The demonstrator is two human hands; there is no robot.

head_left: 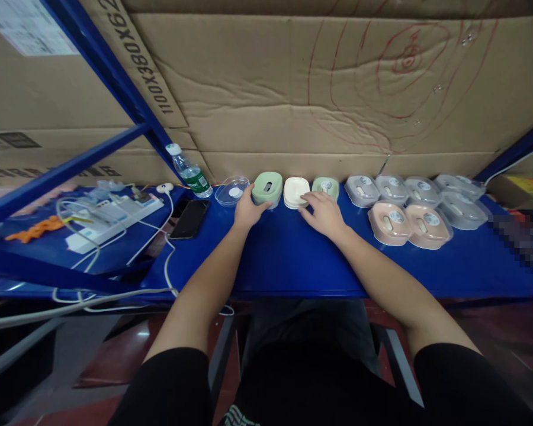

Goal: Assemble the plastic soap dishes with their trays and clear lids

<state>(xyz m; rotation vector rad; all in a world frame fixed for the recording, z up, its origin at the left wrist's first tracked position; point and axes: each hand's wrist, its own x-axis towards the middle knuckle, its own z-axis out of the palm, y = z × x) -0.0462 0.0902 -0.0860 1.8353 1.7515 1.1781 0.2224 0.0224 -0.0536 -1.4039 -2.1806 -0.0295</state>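
Observation:
On the blue table, a green lidded box [267, 186] with a dark oval slot in its top stands in my left hand [249, 212], thumb at the front and fingers along its left side. Just to its right is a short stack of cream-coloured square pieces [295, 190]. The fingers and thumb of my right hand [325, 214] close round the stack's right front corner. Behind that hand lies another green piece [326, 186] with a round label, partly covered by the fingers. A clear plastic lid [231, 190] with a white disc rests left of the green box.
Several grey boxes [362, 190] under clear lids and two pink ones [389, 223] are grouped on the right. To the left are a water bottle [194, 176], a black phone [190, 219] and a power strip [115, 222] with loose cables. Cardboard [257, 83] walls the back.

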